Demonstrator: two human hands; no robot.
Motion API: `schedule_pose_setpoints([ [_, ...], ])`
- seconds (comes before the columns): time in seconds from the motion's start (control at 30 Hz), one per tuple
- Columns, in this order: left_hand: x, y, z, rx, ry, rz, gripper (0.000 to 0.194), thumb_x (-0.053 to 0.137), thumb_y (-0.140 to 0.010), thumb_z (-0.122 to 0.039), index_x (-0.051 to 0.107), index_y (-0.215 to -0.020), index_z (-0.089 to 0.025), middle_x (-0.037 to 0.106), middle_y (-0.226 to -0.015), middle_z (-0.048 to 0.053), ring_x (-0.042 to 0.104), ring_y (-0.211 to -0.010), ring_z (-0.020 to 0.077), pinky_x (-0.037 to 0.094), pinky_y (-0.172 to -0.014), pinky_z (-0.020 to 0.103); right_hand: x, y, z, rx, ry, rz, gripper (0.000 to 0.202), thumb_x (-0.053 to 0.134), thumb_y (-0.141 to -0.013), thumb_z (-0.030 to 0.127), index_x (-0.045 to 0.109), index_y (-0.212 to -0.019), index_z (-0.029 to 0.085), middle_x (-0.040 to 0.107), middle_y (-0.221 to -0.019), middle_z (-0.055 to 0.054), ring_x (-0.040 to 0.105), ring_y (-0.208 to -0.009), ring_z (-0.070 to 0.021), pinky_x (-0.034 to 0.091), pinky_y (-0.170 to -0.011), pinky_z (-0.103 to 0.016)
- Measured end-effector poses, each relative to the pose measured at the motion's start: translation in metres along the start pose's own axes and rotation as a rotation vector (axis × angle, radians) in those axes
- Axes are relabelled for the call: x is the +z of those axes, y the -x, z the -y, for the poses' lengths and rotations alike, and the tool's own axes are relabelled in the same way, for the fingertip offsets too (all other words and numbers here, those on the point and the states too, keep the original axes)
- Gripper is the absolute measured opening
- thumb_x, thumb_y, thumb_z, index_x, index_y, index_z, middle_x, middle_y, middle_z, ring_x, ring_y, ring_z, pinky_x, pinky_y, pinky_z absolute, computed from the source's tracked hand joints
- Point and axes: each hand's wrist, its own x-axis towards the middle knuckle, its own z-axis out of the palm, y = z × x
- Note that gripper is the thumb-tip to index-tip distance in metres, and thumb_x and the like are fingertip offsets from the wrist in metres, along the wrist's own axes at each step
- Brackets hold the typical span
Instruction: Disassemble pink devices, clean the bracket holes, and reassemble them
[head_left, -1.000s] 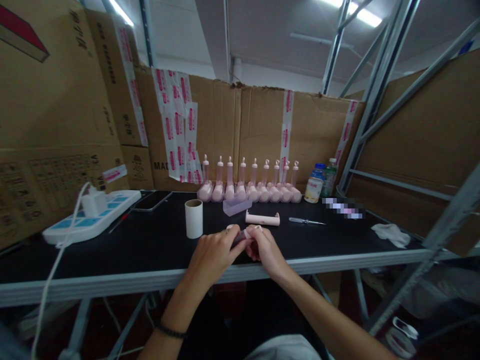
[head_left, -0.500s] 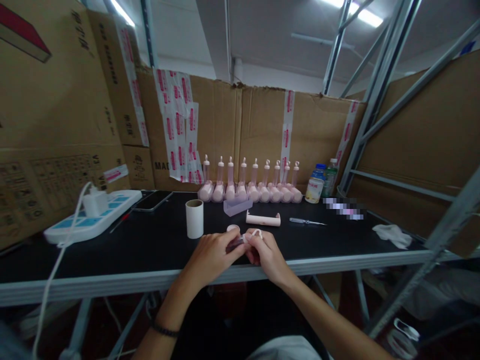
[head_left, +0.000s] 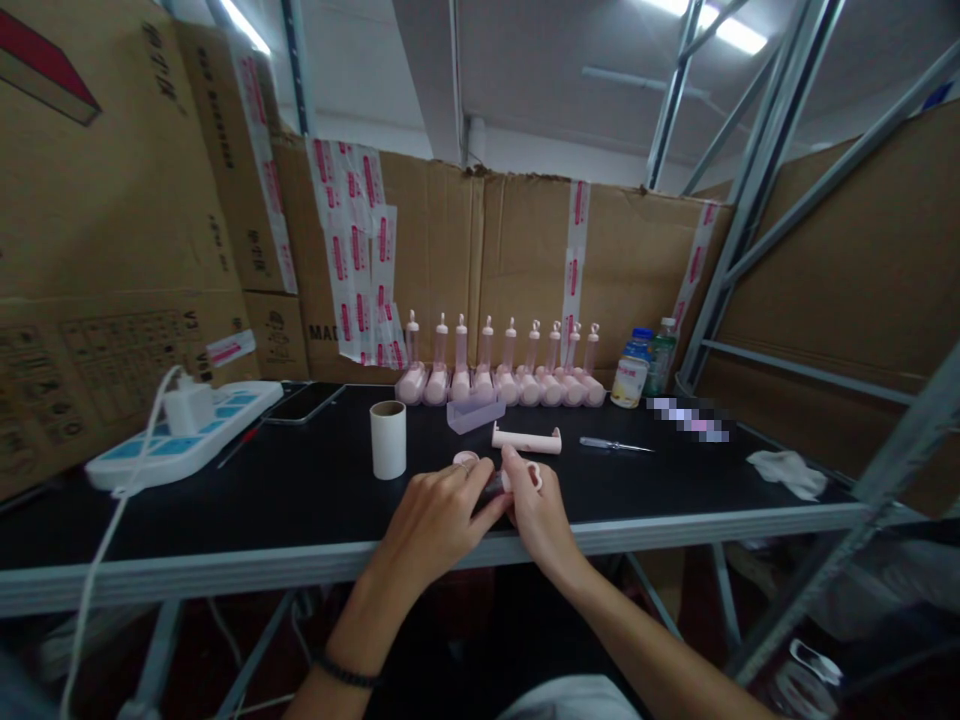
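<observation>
Near the table's front edge, my left hand [head_left: 442, 510] is closed around a dark, partly see-through tube [head_left: 491, 489], mostly hidden by the fingers. My right hand [head_left: 538, 508] pinches a pale pink cap with a loop [head_left: 534, 476] at the tube's right end; the hands touch or nearly touch. Just behind my left fingers lies a small round pink part [head_left: 466, 459]. A pink bar-shaped piece [head_left: 526, 441] rests behind my right hand, and a clear lilac tray-like piece [head_left: 475, 413] lies farther back.
Several pink assemblies with upright tubes [head_left: 510, 385] line the back. A white cylinder [head_left: 388, 440] stands left, beyond it a power strip [head_left: 187, 430] and a phone [head_left: 306, 401]. Rightward are a screwdriver [head_left: 615, 444], bottles [head_left: 660, 357], a jar [head_left: 628, 382] and crumpled tissue [head_left: 787, 472].
Both hands have shifted slightly right with the tube and cap. My right thumb now points up over the cap, and the loop sits farther right.
</observation>
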Motion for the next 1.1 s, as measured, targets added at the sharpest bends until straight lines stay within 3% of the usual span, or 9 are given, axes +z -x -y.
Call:
schedule_pose_setpoints([
  [0.3, 0.000, -0.006, -0.015, 0.010, -0.094, -0.102, 0.010, 0.056, -0.098, -0.022, 0.059, -0.106, -0.016, 0.067, -0.105, 0.010, 0.063, -0.097, 0.0302, 0.051, -0.084, 0.046, 0.001, -0.002, -0.005, -0.010, 0.001, -0.088, 0.050, 0.048, -0.095, 0.055, 0.044, -0.059, 0.021, 0.040, -0.055, 0.003, 0.033, -0.053, -0.0113, 0.023, -0.049, -0.027],
  [0.57, 0.002, -0.006, -0.014, -0.003, -0.010, -0.050, 0.004, 0.052, -0.100, -0.022, 0.054, -0.099, -0.018, 0.067, -0.099, 0.008, 0.065, -0.091, 0.0265, 0.051, -0.080, 0.041, 0.002, -0.001, -0.005, 0.013, 0.030, -0.098, 0.050, 0.046, -0.095, 0.054, 0.044, -0.058, 0.021, 0.043, -0.053, 0.003, 0.035, -0.052, -0.0118, 0.025, -0.050, -0.027],
  [0.87, 0.003, -0.004, -0.014, -0.043, -0.027, 0.071, 0.017, 0.046, -0.103, -0.033, 0.054, -0.104, -0.018, 0.072, -0.094, 0.009, 0.073, -0.087, 0.0270, 0.053, -0.070, 0.035, -0.003, 0.001, 0.002, 0.034, 0.014, -0.045, 0.041, 0.048, -0.092, 0.041, 0.042, -0.056, 0.022, 0.039, -0.053, 0.004, 0.034, -0.054, -0.0121, 0.025, -0.053, -0.029],
  [1.1, -0.001, -0.005, -0.013, -0.046, -0.018, 0.119, 0.020, 0.044, -0.104, -0.034, 0.056, -0.103, -0.017, 0.074, -0.095, 0.010, 0.075, -0.090, 0.0292, 0.053, -0.068, 0.036, -0.003, 0.001, -0.001, 0.025, 0.013, -0.052, 0.044, 0.051, -0.091, 0.042, 0.040, -0.054, 0.022, 0.036, -0.052, 0.005, 0.034, -0.055, -0.0123, 0.026, -0.055, -0.029],
])
